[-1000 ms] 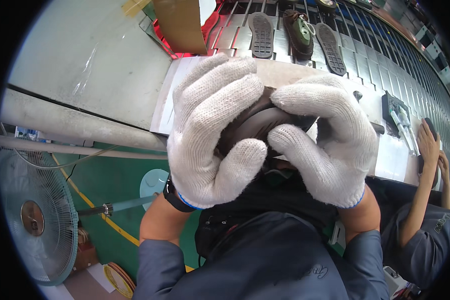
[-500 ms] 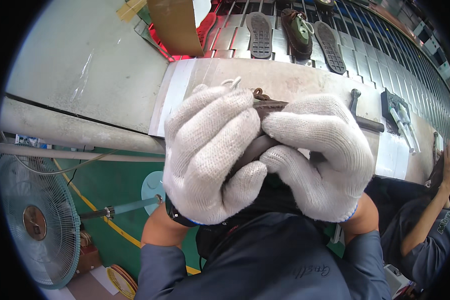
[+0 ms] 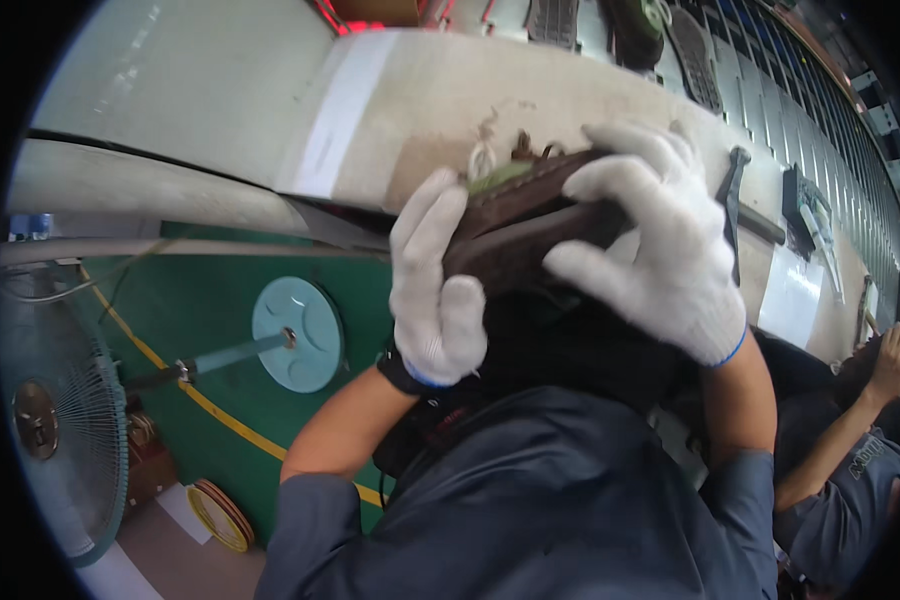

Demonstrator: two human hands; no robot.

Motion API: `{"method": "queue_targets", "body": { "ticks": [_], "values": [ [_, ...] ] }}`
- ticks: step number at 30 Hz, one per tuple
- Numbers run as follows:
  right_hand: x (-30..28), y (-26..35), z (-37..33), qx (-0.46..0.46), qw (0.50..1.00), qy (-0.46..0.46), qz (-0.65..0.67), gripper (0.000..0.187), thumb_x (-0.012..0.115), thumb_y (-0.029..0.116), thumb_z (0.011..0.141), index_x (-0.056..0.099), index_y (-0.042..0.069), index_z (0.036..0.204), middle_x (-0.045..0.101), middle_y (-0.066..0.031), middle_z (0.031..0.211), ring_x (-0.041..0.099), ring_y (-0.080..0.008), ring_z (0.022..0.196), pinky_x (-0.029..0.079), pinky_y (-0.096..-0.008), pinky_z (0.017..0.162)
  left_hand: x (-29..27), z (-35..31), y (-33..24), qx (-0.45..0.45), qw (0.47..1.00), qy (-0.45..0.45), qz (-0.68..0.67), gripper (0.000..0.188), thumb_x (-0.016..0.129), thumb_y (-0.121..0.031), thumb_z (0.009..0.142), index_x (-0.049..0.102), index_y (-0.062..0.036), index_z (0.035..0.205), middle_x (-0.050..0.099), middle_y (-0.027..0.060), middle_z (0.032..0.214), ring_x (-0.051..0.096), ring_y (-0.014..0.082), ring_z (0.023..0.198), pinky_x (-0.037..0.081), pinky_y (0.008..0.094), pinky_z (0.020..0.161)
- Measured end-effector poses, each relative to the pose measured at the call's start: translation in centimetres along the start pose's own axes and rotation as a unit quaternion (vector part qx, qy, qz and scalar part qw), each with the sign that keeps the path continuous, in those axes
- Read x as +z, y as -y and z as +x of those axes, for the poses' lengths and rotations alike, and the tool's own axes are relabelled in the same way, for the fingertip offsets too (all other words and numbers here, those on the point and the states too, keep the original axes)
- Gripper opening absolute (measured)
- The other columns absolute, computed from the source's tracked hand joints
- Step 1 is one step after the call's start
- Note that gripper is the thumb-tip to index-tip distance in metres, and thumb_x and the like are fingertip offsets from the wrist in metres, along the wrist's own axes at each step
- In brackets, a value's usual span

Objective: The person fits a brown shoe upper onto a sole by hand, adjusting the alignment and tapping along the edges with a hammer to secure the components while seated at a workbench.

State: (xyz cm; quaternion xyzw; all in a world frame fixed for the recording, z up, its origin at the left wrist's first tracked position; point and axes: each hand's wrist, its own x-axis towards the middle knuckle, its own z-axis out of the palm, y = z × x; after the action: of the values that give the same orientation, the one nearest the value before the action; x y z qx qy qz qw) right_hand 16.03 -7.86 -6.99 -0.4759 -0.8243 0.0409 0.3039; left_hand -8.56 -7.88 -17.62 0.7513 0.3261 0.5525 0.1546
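Note:
A dark brown shoe (image 3: pixel 530 235) with a green lining and a pale lace is held tilted above the near edge of the workbench (image 3: pixel 370 150). A line of light stitching runs along its upper, and its dark sole side is turned toward me. My left hand (image 3: pixel 432 285), in a white knit glove, is closed round the shoe's left end, thumb bent in front. At the other end, my gloved right hand (image 3: pixel 660 235) grips with its fingers over the upper and its thumb against the lower side. The right fingertips are partly blurred.
Beyond the bench a slatted metal conveyor (image 3: pixel 760 110) carries grey soles (image 3: pixel 695 60) and another brown shoe (image 3: pixel 635 35). A hammer (image 3: pixel 737 185), a black tray (image 3: pixel 798 200) and white paper (image 3: pixel 792 290) lie right. A fan (image 3: pixel 70 430) stands left; a co-worker's hand (image 3: pixel 892 362) shows far right.
My hands have moved apart, uncovering more of the shoe. The right fingers have spread wider along it. The view has shifted, so the conveyor sits higher and more bench shows.

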Motion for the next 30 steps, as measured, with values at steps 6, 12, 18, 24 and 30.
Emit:
{"method": "queue_targets", "body": {
  "ticks": [6, 12, 18, 24, 30],
  "values": [
    [-0.5, -2.1, -1.1, -0.003, 0.997, 0.062, -0.041, 0.044, 0.094, 0.016, 0.07, 0.071, 0.007, 0.105, 0.07, -0.0203, 0.144, 0.06, -0.0434, 0.141, 0.037, -0.0567, 0.124, 2.2, -0.5, 1.9, 0.005, 0.994, 0.076, -0.074, 0.061, 0.057, -0.043, 0.114, 0.059, 0.0029, 0.154, 0.06, 0.0255, 0.157, 0.053, 0.045, 0.15, 0.033, 0.0542, 0.13],
    [-0.9, -2.0, -0.8, -0.029, 0.994, 0.073, -0.075, 0.041, 0.092, 0.017, 0.071, 0.071, 0.007, 0.105, 0.071, -0.0179, 0.143, 0.061, -0.042, 0.14, 0.039, -0.0552, 0.122, 1.4, 0.4, 1.5, -0.03, 0.988, 0.114, -0.104, 0.052, 0.068, -0.02, 0.105, 0.063, 0.0022, 0.152, 0.064, 0.0228, 0.155, 0.056, 0.0434, 0.149, 0.031, 0.0544, 0.13],
    [0.7, -2.2, -1.0, -0.027, 1.0, 0.005, -0.003, 0.038, 0.091, 0.014, 0.071, 0.071, 0.006, 0.102, 0.074, -0.0162, 0.139, 0.067, -0.0369, 0.122, 0.05, -0.0446, 0.104, 1.9, 0.4, 0.6, -0.066, 0.989, 0.101, -0.087, 0.046, 0.069, -0.013, 0.102, 0.069, -0.0012, 0.146, 0.067, 0.0214, 0.152, 0.057, 0.0423, 0.149, 0.032, 0.0544, 0.13],
    [0.5, -2.4, -0.8, -0.111, 0.99, 0.025, -0.079, 0.039, 0.092, 0.012, 0.07, 0.071, 0.006, 0.102, 0.075, -0.0154, 0.138, 0.069, -0.0356, 0.119, 0.05, -0.0442, 0.105, 2.6, 0.1, 1.0, -0.028, 0.994, 0.061, -0.083, 0.038, 0.077, -0.013, 0.099, 0.076, -0.0026, 0.136, 0.074, 0.0192, 0.143, 0.064, 0.0401, 0.143, 0.036, 0.0546, 0.127],
    [0.8, -2.5, -0.8, -0.093, 0.994, -0.005, -0.063, 0.041, 0.095, 0.019, 0.07, 0.072, 0.006, 0.101, 0.076, -0.0146, 0.138, 0.067, -0.0359, 0.132, 0.043, -0.0526, 0.116, 2.3, 0.7, 0.7, 0.013, 0.996, 0.085, -0.005, 0.042, 0.086, -0.016, 0.095, 0.076, -0.0032, 0.134, 0.076, 0.0206, 0.137, 0.071, 0.0403, 0.131, 0.043, 0.0555, 0.123]
  ]
}}
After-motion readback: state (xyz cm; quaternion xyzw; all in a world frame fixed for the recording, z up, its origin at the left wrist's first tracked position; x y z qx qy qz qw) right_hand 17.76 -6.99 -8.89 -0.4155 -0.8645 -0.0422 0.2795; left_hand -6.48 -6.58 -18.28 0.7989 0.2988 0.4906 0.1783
